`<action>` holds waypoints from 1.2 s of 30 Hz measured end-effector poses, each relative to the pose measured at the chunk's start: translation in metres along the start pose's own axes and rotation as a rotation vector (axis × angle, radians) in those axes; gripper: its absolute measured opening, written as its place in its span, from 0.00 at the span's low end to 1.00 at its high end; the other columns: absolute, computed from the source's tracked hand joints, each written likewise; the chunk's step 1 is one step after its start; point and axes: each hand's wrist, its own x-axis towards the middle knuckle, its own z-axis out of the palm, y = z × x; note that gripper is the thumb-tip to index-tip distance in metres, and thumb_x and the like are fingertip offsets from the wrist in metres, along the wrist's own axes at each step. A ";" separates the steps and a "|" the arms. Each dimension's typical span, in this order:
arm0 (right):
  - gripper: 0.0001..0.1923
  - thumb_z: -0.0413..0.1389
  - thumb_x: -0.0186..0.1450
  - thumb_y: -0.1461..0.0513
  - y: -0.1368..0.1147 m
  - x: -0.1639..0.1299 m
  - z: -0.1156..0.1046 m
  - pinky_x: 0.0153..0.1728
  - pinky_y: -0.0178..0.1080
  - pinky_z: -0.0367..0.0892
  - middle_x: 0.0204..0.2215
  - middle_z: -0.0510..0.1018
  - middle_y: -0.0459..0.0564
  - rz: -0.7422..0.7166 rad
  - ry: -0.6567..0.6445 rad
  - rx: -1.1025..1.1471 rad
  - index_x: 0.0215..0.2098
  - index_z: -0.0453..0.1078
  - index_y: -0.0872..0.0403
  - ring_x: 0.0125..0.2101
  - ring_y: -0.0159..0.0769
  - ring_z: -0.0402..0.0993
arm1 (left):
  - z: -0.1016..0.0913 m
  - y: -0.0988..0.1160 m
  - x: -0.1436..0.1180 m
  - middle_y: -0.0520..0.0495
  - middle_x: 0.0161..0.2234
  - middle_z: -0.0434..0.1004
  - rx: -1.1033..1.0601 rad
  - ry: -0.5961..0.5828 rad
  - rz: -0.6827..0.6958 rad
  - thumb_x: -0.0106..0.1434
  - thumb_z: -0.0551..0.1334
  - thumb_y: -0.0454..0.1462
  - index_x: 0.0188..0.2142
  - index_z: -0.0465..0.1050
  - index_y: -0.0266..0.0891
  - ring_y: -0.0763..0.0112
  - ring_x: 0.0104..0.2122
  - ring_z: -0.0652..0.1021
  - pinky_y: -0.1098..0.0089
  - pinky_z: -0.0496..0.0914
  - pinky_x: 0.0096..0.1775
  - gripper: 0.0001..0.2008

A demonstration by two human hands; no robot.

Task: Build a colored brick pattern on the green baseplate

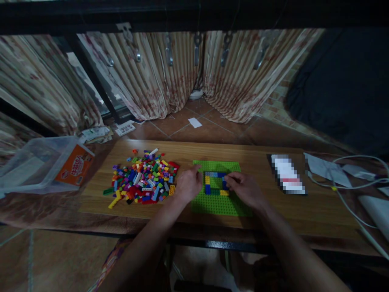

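Note:
A green studded baseplate (223, 207) lies on the wooden table. On it, blue, yellow, green and light blue building bricks (215, 191) form a small rectangular outline with a bare green middle. My right hand (244, 188) reaches in from the right, thumb and forefinger pinched at the outline's upper right side, on a brick that the fingertips mostly cover. My left hand (188, 184) rests over the baseplate's left edge with curled fingers; whatever they may hold is hidden. Just left of it spreads a heap of loose mixed-colour bricks (141, 178).
The wooden table (179, 151) is long and narrow. A phone (287, 174) with a blurred screen lies to the right, with white cables (349, 186) and papers beyond. At left stands a clear plastic bin (33, 162) with an orange label. Striped curtains (146, 77) hang behind.

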 end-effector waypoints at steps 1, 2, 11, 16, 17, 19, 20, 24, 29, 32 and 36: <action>0.16 0.51 0.63 0.52 0.001 0.000 0.001 0.28 0.36 0.64 0.24 0.78 0.48 0.008 -0.005 0.016 0.31 0.73 0.54 0.25 0.34 0.73 | 0.001 0.000 -0.001 0.44 0.41 0.81 0.013 -0.006 -0.005 0.65 0.52 0.36 0.54 0.69 0.39 0.67 0.41 0.80 0.68 0.71 0.46 0.19; 0.16 0.51 0.63 0.52 0.001 0.000 0.001 0.28 0.36 0.64 0.24 0.78 0.48 0.016 -0.010 0.031 0.30 0.73 0.54 0.24 0.34 0.73 | 0.002 0.001 -0.002 0.44 0.41 0.81 0.028 -0.010 -0.009 0.65 0.52 0.36 0.54 0.69 0.39 0.66 0.41 0.80 0.68 0.71 0.46 0.19; 0.17 0.49 0.65 0.53 0.001 0.001 0.005 0.28 0.36 0.64 0.21 0.77 0.47 -0.018 -0.064 -0.044 0.25 0.69 0.53 0.23 0.34 0.73 | 0.012 0.003 -0.003 0.46 0.38 0.81 0.038 -0.077 -0.013 0.65 0.53 0.36 0.49 0.70 0.41 0.67 0.40 0.80 0.71 0.71 0.43 0.15; 0.16 0.48 0.65 0.53 0.004 0.001 0.006 0.28 0.37 0.64 0.23 0.77 0.46 -0.024 -0.095 -0.031 0.28 0.70 0.53 0.24 0.35 0.73 | 0.015 0.004 -0.007 0.46 0.37 0.80 0.044 -0.063 0.019 0.65 0.53 0.38 0.49 0.69 0.41 0.65 0.39 0.80 0.68 0.71 0.41 0.14; 0.16 0.48 0.65 0.52 0.005 0.001 0.007 0.28 0.37 0.64 0.23 0.77 0.46 -0.023 -0.094 -0.034 0.28 0.70 0.52 0.24 0.35 0.73 | 0.014 0.005 -0.008 0.46 0.37 0.80 0.042 -0.064 0.017 0.65 0.53 0.39 0.49 0.69 0.41 0.65 0.39 0.80 0.68 0.71 0.41 0.14; 0.17 0.48 0.65 0.52 0.006 0.001 0.007 0.27 0.37 0.63 0.22 0.77 0.46 -0.024 -0.086 -0.043 0.27 0.70 0.52 0.24 0.35 0.73 | 0.013 0.007 -0.010 0.46 0.39 0.80 0.035 -0.072 0.006 0.65 0.53 0.39 0.49 0.69 0.42 0.65 0.39 0.80 0.68 0.71 0.42 0.14; 0.17 0.48 0.65 0.52 0.006 0.001 0.008 0.27 0.37 0.63 0.22 0.77 0.46 -0.028 -0.082 -0.046 0.26 0.69 0.52 0.24 0.35 0.73 | 0.012 0.008 -0.010 0.47 0.39 0.80 0.033 -0.078 -0.003 0.65 0.54 0.40 0.49 0.69 0.43 0.66 0.40 0.79 0.68 0.71 0.42 0.14; 0.18 0.47 0.65 0.51 0.005 0.001 0.011 0.27 0.37 0.63 0.21 0.76 0.46 -0.045 -0.096 -0.030 0.25 0.68 0.52 0.24 0.35 0.72 | 0.009 0.011 -0.013 0.47 0.40 0.80 0.023 -0.106 -0.036 0.64 0.54 0.40 0.49 0.69 0.44 0.67 0.41 0.79 0.70 0.70 0.43 0.15; 0.18 0.46 0.64 0.50 0.006 0.002 0.015 0.27 0.37 0.63 0.20 0.75 0.45 -0.032 -0.084 -0.038 0.25 0.68 0.51 0.23 0.36 0.71 | 0.010 0.010 -0.013 0.45 0.41 0.79 -0.004 -0.101 -0.035 0.63 0.54 0.38 0.49 0.68 0.42 0.66 0.41 0.79 0.69 0.70 0.43 0.15; 0.19 0.46 0.64 0.50 0.008 0.004 0.015 0.27 0.38 0.62 0.20 0.75 0.46 -0.052 -0.064 -0.076 0.25 0.69 0.51 0.24 0.37 0.71 | 0.011 0.010 -0.013 0.45 0.41 0.79 0.008 -0.107 -0.044 0.63 0.54 0.38 0.49 0.68 0.43 0.66 0.41 0.78 0.70 0.70 0.43 0.15; 0.21 0.48 0.63 0.48 0.016 0.005 0.011 0.26 0.40 0.59 0.17 0.73 0.46 -0.021 -0.046 -0.235 0.19 0.66 0.50 0.22 0.38 0.70 | 0.011 0.009 -0.014 0.45 0.41 0.79 0.032 -0.121 -0.056 0.64 0.53 0.38 0.50 0.67 0.43 0.66 0.42 0.78 0.69 0.70 0.43 0.15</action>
